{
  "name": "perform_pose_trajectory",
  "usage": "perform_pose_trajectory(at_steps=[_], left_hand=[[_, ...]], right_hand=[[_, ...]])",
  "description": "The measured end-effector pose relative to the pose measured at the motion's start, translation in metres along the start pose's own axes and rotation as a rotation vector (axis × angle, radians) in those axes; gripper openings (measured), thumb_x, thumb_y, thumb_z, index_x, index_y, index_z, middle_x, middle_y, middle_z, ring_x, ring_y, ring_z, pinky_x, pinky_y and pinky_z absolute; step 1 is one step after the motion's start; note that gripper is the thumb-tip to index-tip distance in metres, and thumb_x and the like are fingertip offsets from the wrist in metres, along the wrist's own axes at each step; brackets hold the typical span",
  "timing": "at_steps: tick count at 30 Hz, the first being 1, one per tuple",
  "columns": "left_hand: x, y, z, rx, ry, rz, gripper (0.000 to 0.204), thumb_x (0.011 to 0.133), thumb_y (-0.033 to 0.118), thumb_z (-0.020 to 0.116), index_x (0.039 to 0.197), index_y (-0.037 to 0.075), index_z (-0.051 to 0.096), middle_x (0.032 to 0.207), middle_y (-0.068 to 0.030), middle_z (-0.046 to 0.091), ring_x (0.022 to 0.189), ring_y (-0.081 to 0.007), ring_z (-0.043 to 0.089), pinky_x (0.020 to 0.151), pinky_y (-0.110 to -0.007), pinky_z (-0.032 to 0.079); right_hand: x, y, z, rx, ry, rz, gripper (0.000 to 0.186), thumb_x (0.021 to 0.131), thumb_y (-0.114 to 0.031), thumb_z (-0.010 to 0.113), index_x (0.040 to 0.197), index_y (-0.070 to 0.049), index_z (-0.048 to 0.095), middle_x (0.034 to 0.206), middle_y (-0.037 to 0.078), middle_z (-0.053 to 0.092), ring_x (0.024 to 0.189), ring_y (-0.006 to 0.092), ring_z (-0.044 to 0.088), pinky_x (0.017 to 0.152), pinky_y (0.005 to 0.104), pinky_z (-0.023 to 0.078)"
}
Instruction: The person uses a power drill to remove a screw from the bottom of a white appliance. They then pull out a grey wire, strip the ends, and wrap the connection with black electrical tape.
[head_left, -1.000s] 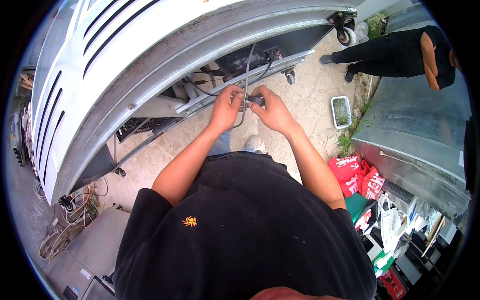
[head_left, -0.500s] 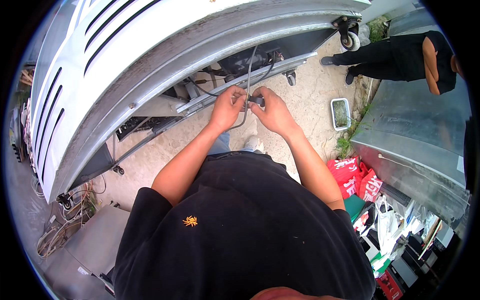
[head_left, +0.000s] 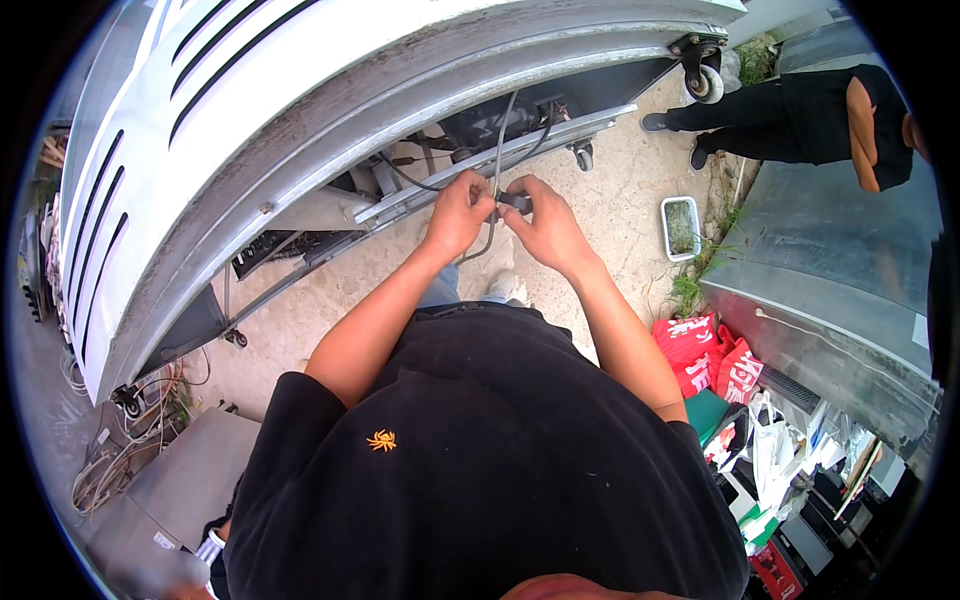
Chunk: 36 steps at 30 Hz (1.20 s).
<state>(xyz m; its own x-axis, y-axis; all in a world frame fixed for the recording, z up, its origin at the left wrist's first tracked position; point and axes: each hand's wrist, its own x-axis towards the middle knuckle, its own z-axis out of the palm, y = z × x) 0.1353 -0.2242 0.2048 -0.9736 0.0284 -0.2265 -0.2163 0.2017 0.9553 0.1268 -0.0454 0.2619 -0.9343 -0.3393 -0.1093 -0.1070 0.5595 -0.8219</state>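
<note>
In front of me my left hand [head_left: 462, 210] pinches a thin grey cable [head_left: 500, 135], which runs down from the open underside of a large white metal cabinet [head_left: 240, 70] and loops below my fingers. Close beside it my right hand [head_left: 535, 215] grips a small black piece [head_left: 514, 202], perhaps a tape roll, against the cable. My fingertips hide the spot where they meet. Dark cables and a black component [head_left: 485, 122] show inside the base.
A person [head_left: 800, 120] stands at right, arms crossed, by steel panels [head_left: 830, 270]. A white tray [head_left: 680, 227], red bags [head_left: 685, 355], piled items and caster wheels [head_left: 705, 85] are around. Tangled cables [head_left: 100, 480] lie lower left, where a blurred part of another person [head_left: 190, 580] shows.
My hands stay at the cable with barely any movement. A blurred part of another person has come into the lower-left edge. The cabinet and standing person sit slightly shifted in view.
</note>
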Motion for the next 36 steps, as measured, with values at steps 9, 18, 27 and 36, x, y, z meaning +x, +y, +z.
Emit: perform_pose_trajectory(at_steps=[9, 18, 27, 36], left_hand=[[-0.01, -0.005, -0.004, -0.288, -0.114, -0.004, 0.017, 0.097, 0.001, 0.054, 0.114, -0.003, 0.054, 0.103, -0.0098, 0.061, 0.093, -0.0165, 0.066, 0.082, -0.031, 0.059], [-0.01, 0.002, -0.003, -0.435, -0.069, -0.107, 0.019, 0.095, 0.002, 0.059, 0.112, -0.005, 0.057, 0.099, -0.0116, 0.063, 0.09, -0.0206, 0.07, 0.078, -0.033, 0.061], [-0.01, -0.006, 0.001, -0.583, -0.055, -0.228, 0.013, 0.097, 0.005, 0.058, 0.108, -0.001, 0.055, 0.097, -0.0094, 0.064, 0.088, -0.0211, 0.071, 0.079, -0.033, 0.061], [-0.009, -0.006, 0.0, -0.589, -0.085, -0.24, 0.01, 0.1, 0.01, 0.057, 0.108, 0.003, 0.055, 0.098, -0.0081, 0.065, 0.091, -0.0183, 0.069, 0.08, -0.033, 0.059]], right_hand=[[-0.004, -0.003, -0.001, -0.098, 0.044, -0.042, 0.029, 0.087, -0.021, 0.07, 0.11, -0.004, 0.064, 0.099, 0.017, 0.064, 0.088, 0.0355, 0.066, 0.076, 0.0438, 0.053], [0.001, -0.004, -0.007, -0.183, 0.052, -0.185, 0.026, 0.084, -0.015, 0.074, 0.108, -0.006, 0.069, 0.102, 0.014, 0.065, 0.094, 0.036, 0.065, 0.079, 0.0437, 0.053], [0.002, -0.005, -0.004, -0.194, 0.02, -0.121, 0.027, 0.084, -0.016, 0.073, 0.108, -0.006, 0.069, 0.1, 0.015, 0.065, 0.093, 0.0371, 0.065, 0.079, 0.0443, 0.052], [0.005, -0.008, -0.004, -0.232, -0.005, -0.092, 0.025, 0.084, -0.016, 0.073, 0.106, -0.006, 0.069, 0.099, 0.016, 0.065, 0.091, 0.0371, 0.065, 0.077, 0.0447, 0.052]])
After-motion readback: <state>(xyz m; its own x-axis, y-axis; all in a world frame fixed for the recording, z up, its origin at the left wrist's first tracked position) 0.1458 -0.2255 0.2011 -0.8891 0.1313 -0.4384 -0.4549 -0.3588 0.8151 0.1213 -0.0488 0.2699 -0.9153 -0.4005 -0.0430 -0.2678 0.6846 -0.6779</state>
